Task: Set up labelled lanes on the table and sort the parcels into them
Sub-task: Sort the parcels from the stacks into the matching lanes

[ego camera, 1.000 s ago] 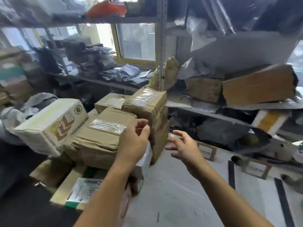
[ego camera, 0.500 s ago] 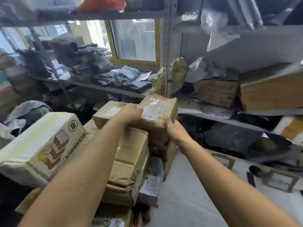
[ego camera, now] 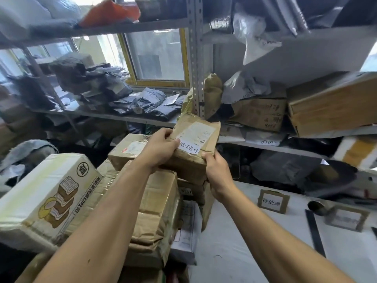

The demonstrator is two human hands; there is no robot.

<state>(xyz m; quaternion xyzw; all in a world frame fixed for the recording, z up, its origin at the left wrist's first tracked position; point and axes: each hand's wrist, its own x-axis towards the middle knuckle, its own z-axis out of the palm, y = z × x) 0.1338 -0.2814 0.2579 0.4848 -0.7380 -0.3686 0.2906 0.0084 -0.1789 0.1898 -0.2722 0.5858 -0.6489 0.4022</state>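
The parcel [ego camera: 195,148] is a brown taped box held in both hands above the stack [ego camera: 155,205] at the table's left end; whether its underside touches the box below cannot be told. It is tilted, top face toward the camera, which presents the slip [ego camera: 188,147] reading 处理中 and the shipping label [ego camera: 199,132] behind it. That angle probably serves for reading the status before a lane is chosen

The left hand [ego camera: 161,148] grips the near left edge, fingers curled over the top face and thumb pressed beside the slip. The right hand [ego camera: 217,170] clamps the near right corner, thumb on top and fingers wrapped beneath. A hold at opposite sides keeps the soft, creased carton level and stops it twisting

Beside the stack to the left rests a white carton [ego camera: 47,201] with printed graphics. To the right lies the table [ego camera: 244,252], bare grey, with black tape strips [ego camera: 315,231] marking lane edges. A framed card [ego camera: 272,202] reading 待处理 stands at the head of the nearest lane; a second card [ego camera: 347,218] stands further right, its text blurred. The first card's text differs from the slip's, so the parcel likely belongs further right
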